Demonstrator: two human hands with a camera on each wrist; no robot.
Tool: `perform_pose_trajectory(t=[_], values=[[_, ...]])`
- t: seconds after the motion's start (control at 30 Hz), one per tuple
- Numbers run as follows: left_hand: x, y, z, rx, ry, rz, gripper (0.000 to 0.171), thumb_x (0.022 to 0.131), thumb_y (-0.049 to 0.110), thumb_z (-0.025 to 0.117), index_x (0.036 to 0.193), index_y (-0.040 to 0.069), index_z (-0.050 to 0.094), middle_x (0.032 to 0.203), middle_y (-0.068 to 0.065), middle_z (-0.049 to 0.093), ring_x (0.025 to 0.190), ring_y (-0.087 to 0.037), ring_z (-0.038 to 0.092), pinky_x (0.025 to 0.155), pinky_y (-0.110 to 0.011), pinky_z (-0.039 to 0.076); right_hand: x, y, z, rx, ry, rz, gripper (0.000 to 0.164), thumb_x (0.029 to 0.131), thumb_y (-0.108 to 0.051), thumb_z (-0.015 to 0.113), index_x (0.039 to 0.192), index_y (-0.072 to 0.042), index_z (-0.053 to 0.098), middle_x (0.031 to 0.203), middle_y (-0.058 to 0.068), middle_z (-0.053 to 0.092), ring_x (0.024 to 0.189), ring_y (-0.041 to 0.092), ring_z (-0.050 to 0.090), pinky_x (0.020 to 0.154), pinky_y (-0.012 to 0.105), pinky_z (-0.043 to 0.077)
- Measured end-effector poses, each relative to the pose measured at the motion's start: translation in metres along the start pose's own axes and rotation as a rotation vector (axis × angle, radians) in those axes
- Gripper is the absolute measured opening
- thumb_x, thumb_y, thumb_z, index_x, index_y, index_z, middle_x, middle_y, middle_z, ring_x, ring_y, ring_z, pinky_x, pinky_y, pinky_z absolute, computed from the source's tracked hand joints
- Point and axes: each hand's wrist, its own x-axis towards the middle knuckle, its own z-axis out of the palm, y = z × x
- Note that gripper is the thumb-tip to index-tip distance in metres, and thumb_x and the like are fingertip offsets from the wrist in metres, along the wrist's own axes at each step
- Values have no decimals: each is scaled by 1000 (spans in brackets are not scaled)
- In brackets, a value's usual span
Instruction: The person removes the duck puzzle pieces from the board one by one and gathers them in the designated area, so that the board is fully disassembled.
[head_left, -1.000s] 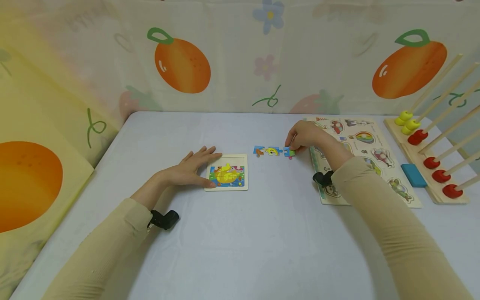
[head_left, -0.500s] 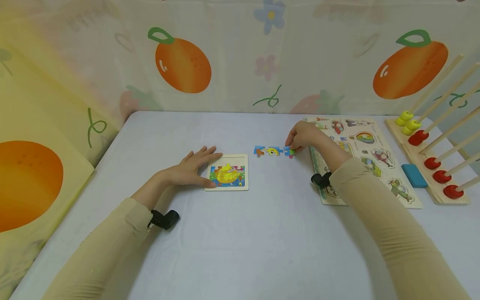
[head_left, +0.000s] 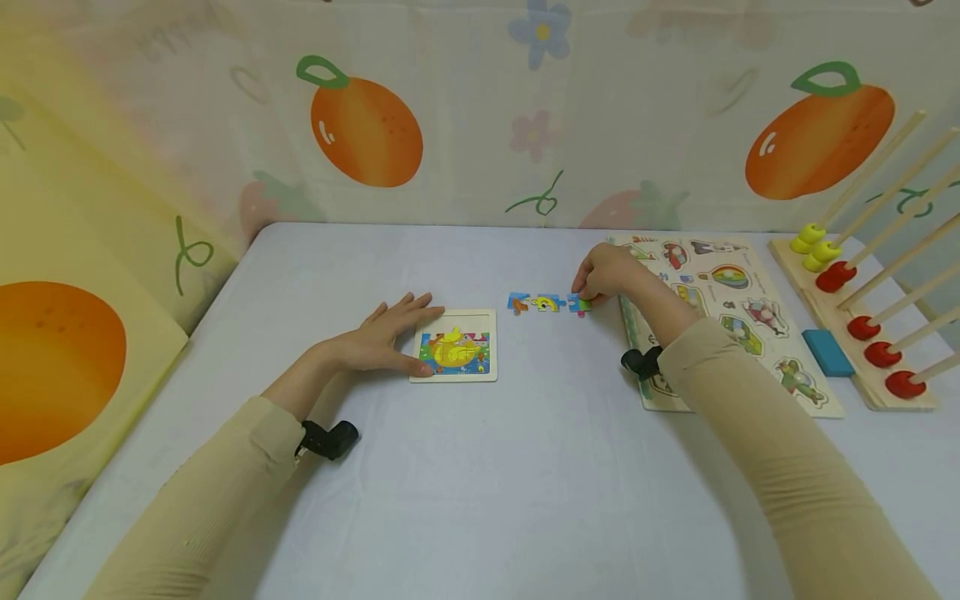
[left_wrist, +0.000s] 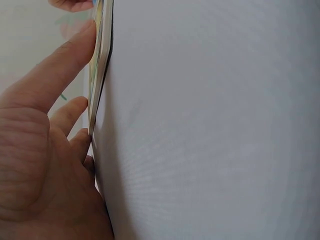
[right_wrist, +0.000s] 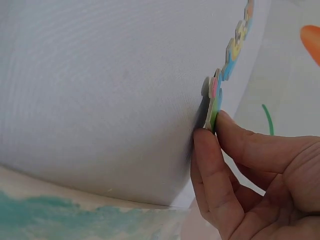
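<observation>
Three puzzle pieces (head_left: 547, 302) lined up just right of centre on the white tabletop (head_left: 510, 483), and I had the rightmost piece (head_left: 576, 304) pinched between thumb and fingertips of my right hand (head_left: 606, 271)! Left of centre, my left hand (head_left: 382, 337) spread wide, its thumb touching the duck puzzle tray (head_left: 468, 321).

A part-filled framed duck puzzle (head_left: 454, 349) lies left of 3 colourful, lined-up jigsaw pieces (head_left: 546, 303).
</observation>
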Motion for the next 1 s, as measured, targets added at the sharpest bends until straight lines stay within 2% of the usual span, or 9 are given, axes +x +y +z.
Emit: perform_pose_trajectory(t=[0.4,0.57,0.83,1.0], values=[[-1,-1,0,-23,2,4,93,81,40,74,158,21,25,170,-7,6,158,-31,-6,124,-61,-9,-2,-2,-1,-12,24,-20,11,90,-3,64,95,2,72,79,6,67,66,13,64,67,25,55],[-1,-3,-1,-21,1,8,93,81,40,74,158,22,25,170,-6,5,158,-31,-6,125,-61,-9,-4,-5,-2,-9,74,-44,12,91,-8,65,95,1,72,82,9,69,64,13,64,63,22,52],[-2,-2,-1,-24,-3,8,93,81,39,74,158,21,25,170,-5,5,158,-31,-6,125,-60,-9,-2,-18,4,33,105,-95,16,92,-13,66,99,0,70,70,4,68,57,9,60,57,18,48],[-1,-2,-1,-26,-7,12,94,81,39,73,158,21,24,170,-5,5,158,-31,-6,125,-60,-9,-4,-33,11,53,108,-114,17,92,-13,65,104,-2,69,80,9,69,62,15,63,58,18,48]])
